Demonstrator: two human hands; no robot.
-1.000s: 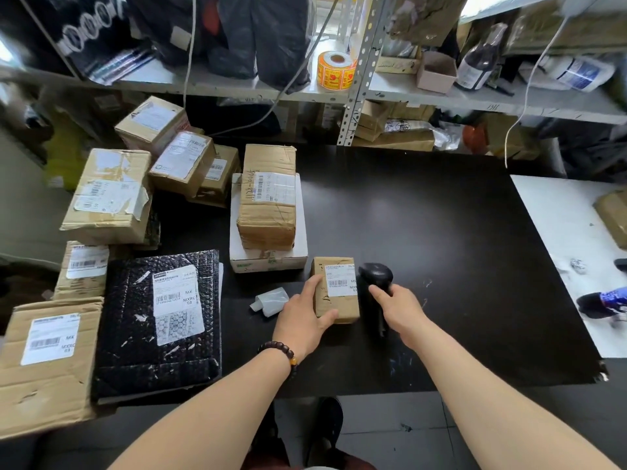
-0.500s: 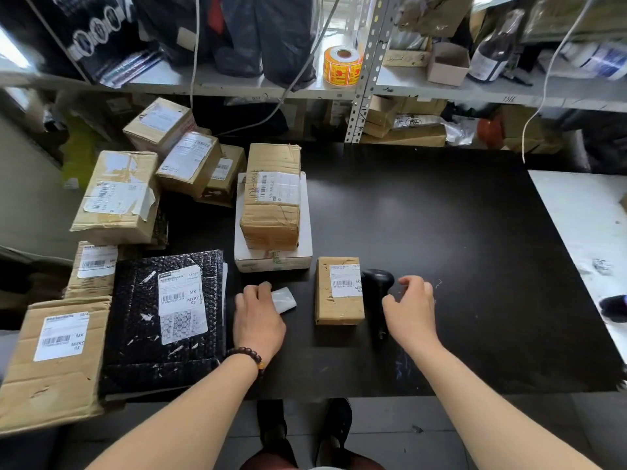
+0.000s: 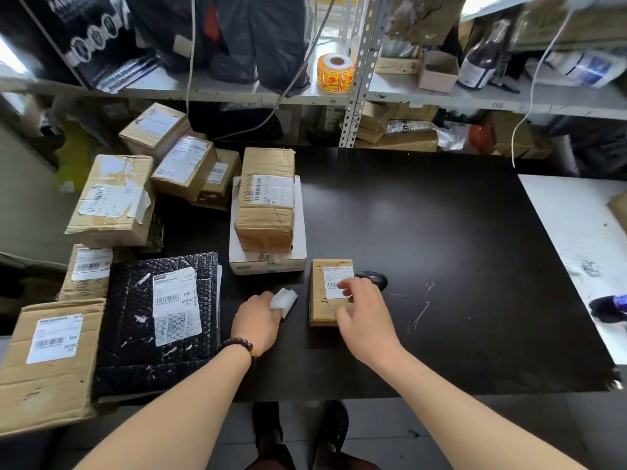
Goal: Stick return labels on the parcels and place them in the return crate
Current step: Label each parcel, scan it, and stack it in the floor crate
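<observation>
The small brown cardboard parcel lies flat on the black tabletop, a white barcode label already on it; the right hand rests bent fingers on that label, gripping or merely pressing I cannot tell. The left hand pinches a folded white paper slip just beside. No crate shows, so crating seems left

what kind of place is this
Most likely a parcel-handling or returns room: labelled cardboard parcels piled on a black worktable, a barcode scanner lying on it, and metal shelving behind with a roll of orange stickers.
</observation>
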